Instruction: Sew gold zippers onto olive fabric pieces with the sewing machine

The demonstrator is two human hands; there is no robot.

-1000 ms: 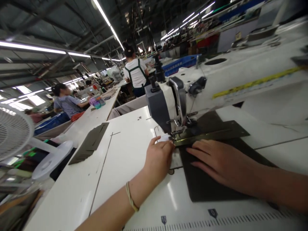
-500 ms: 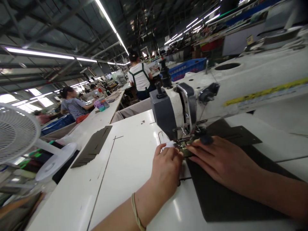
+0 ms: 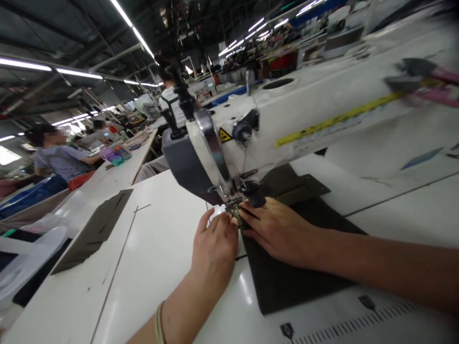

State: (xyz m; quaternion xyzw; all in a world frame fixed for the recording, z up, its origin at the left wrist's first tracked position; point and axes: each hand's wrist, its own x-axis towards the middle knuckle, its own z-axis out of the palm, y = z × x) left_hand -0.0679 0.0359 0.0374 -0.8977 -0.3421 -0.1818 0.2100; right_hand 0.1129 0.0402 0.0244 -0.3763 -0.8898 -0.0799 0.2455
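Fingers of my left hand (image 3: 215,246) curl close beside the foot (image 3: 234,205) of the machine (image 3: 190,160); whether they pinch anything, I cannot tell. To their right, those of my right hand (image 3: 283,234) reach out, slightly parted, over the dark panel (image 3: 283,286), which spreads beneath them and on their near side. That thumb is hidden, so I cannot tell whether they pinch.

With both hands so near the foot, I judge a fingertip could be caught if either crept forward with the machine running. Uneven pressure between left and right could skew the panel.

Well left of my left fingers stands a white base (image 3: 39,263); beyond it sits a co-worker (image 3: 64,160) in stripes. Nearer, a stack (image 3: 95,231) of dark pieces lies on the tabletop (image 3: 143,267), with bottles (image 3: 113,156) farther off. Ahead of my fingers, the machine blocks part of another person (image 3: 172,102). A strip (image 3: 308,188) lies just beyond my right fingers; farther right is a blurred, pink-handled tool (image 3: 412,79).
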